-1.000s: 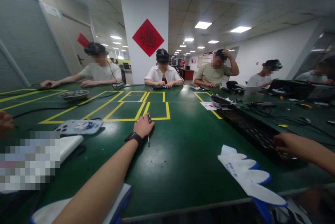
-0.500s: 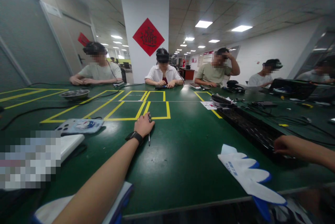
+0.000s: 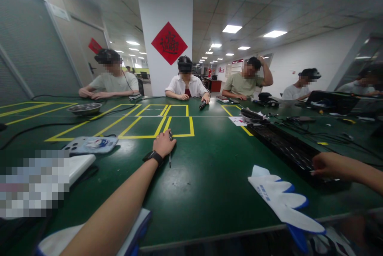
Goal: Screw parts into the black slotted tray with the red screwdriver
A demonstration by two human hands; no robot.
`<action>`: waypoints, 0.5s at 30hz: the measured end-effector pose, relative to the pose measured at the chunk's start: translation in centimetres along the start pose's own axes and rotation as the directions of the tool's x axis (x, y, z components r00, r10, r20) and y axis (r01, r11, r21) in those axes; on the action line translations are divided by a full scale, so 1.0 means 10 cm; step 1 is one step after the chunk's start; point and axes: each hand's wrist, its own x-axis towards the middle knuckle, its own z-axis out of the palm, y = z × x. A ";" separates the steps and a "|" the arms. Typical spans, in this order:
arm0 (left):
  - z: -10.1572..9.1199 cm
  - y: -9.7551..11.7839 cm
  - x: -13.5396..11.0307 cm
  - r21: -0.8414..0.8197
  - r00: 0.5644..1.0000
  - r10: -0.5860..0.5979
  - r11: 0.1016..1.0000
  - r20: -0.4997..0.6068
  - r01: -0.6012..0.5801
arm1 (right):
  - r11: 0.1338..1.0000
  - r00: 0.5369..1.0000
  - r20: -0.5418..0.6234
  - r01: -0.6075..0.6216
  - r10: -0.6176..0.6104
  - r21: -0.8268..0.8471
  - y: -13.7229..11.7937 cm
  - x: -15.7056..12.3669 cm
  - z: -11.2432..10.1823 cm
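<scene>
My left hand (image 3: 164, 144) rests on the green table (image 3: 203, 176), stretched far forward with a black watch on the wrist. Its fingers are curled around a thin pen-like tool (image 3: 170, 156) whose shaft points back toward me. My right hand (image 3: 324, 165) lies at the right on a black keyboard (image 3: 284, 148), its fingers curled against the keys; I cannot tell whether it holds anything. A white and blue work glove (image 3: 284, 204) lies flat on the table between my arms, near the front edge.
A phone in a patterned case (image 3: 89, 144) and a white device (image 3: 79, 166) lie at the left. Yellow tape boxes (image 3: 161, 122) mark the table's middle. A metal bowl (image 3: 84, 108) sits far left. Several people sit along the far side. Cables and tools clutter the right.
My hands have barely moved. The person opposite in the white shirt has moved one hand to the right with a dark object. A hand at the left edge has gone from view.
</scene>
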 end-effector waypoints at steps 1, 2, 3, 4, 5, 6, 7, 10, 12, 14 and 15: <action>0.00 0.00 0.00 -0.001 1.000 -0.003 1.000 0.003 0.003 | 1.000 1.000 0.015 0.022 -0.022 0.017 -0.02 0.00 -0.02; 0.00 0.00 0.00 -0.002 1.000 -0.005 1.000 0.004 0.005 | 0.999 0.999 0.018 0.041 -0.042 0.019 -0.03 0.00 -0.04; 0.00 0.00 0.00 -0.004 1.000 -0.005 1.000 0.005 0.005 | 0.999 0.999 0.008 0.051 -0.051 0.006 -0.03 0.01 -0.05; 0.00 0.00 0.01 -0.006 1.000 -0.005 1.000 0.004 0.005 | 0.999 0.998 -0.017 0.052 -0.053 -0.015 -0.02 0.01 -0.05; 0.00 0.00 0.01 -0.009 1.000 -0.004 1.000 0.002 0.004 | 0.998 0.997 -0.053 0.050 -0.052 -0.038 0.00 0.02 -0.05; 0.01 0.00 0.01 -0.011 1.000 -0.001 1.000 -0.001 0.001 | 0.997 0.994 -0.093 0.045 -0.050 -0.058 0.03 0.03 -0.04; 0.01 0.00 0.01 -0.012 1.000 0.004 1.000 -0.004 -0.004 | 0.997 0.991 -0.126 0.040 -0.048 -0.068 0.07 0.04 -0.03; 0.01 0.00 0.01 -0.008 1.000 0.003 1.000 -0.015 -0.003 | 0.998 0.987 -0.157 0.028 -0.036 -0.055 0.19 0.09 0.03; 0.01 0.00 0.00 -0.004 1.000 -0.005 1.000 -0.016 0.005 | 0.999 0.987 -0.160 0.022 -0.029 -0.046 0.25 0.11 0.07; 0.00 0.01 0.00 -0.003 1.000 -0.011 1.000 -0.012 0.011 | 0.999 0.985 -0.171 0.021 -0.029 -0.047 0.27 0.11 0.10; 0.00 0.01 0.00 -0.003 1.000 -0.010 1.000 -0.009 0.010 | 0.998 0.985 -0.170 0.024 -0.032 -0.050 0.26 0.10 0.11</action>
